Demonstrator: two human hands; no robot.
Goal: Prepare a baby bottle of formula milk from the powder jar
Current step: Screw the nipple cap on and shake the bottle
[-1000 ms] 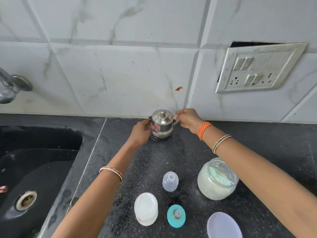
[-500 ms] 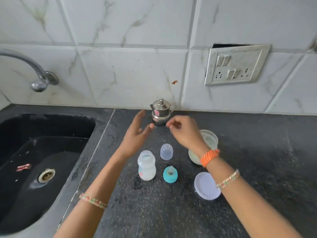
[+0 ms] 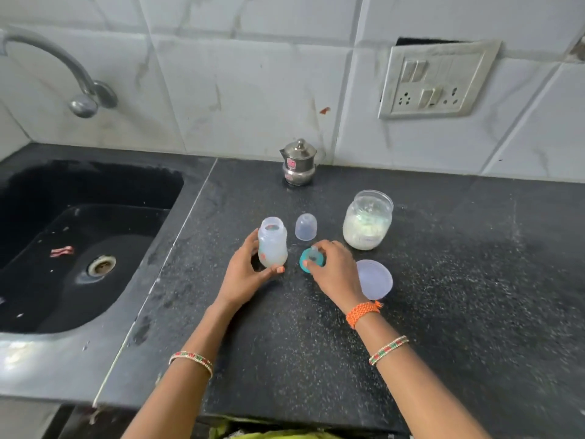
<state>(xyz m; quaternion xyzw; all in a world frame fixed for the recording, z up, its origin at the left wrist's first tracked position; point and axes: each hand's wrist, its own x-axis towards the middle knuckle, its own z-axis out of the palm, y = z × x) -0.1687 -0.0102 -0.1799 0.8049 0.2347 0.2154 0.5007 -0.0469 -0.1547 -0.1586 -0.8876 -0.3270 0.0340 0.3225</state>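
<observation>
So both hands were down on the black counter (image 3: 443,312), w/ the baby bottle (image 3: 273,245) standing upright and open-topped btwn them and the sink (image 3: 79,264). Left hand (image 3: 245,277) was curled round the bottle's lower half, thumb across the front near the base, fingers behind it. Bottle looked milky white inside.

Right hand (image 3: 335,270) sat over the teal nipple ring (image 3: 308,259), just right of the bottle; fingertips were pinching it at the rim, ring seemingly on the counter, though I couldn't tell for sure if it was lifted at all.

Clear dome cap (image 3: 305,227) stood a bit behind, btwn bottle and powder jar (image 3: 367,224). Jar was open, abt half full of white powder, w/ something pale green inside, prob a scoop but too blurry to say. Its round lid (image 3: 376,278) lay flat just beside the right hand, partly hidden by it.

Small steel pot (image 3: 298,163) w/ its lid on stood back against the tiled wall (image 3: 253,90). Tap (image 3: 84,101) hung over the sink; switch plate (image 3: 437,79) on the wall at right. Bangles on both wrists, orange thread band (image 3: 362,313) on the right.
</observation>
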